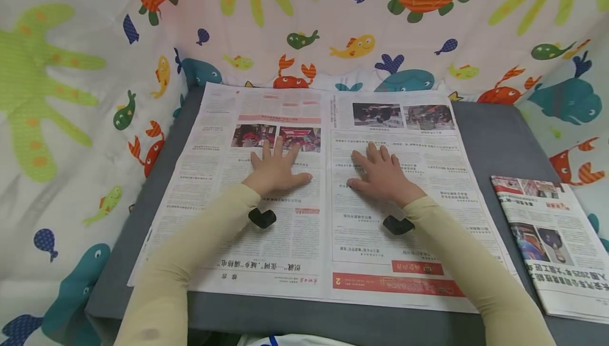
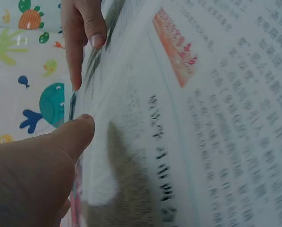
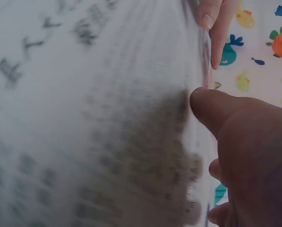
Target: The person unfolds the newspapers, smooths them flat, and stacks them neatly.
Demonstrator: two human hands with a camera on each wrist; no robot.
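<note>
An open newspaper spread [image 1: 328, 219] lies flat over the dark grey table, its print upside down in the head view. On its left page rests my left hand [image 1: 276, 169], fingers spread just below two colour photos. My right hand [image 1: 384, 177] lies on the right page, fingers straight and thumb pointing toward the centre fold. Neither hand holds anything. In the left wrist view the left thumb [image 2: 77, 135] is stretched out over the page, with the other hand beyond. The right wrist view has the right thumb [image 3: 216, 109] close over the paper.
A folded newspaper [image 1: 552, 251] lies at the table's right side. Bare grey table top [image 1: 495, 140] shows between it and the back edge. A curtain [image 1: 323, 13] printed with sea animals stands behind and on both sides. Both sleeves carry a small black wrist piece [image 1: 398, 225].
</note>
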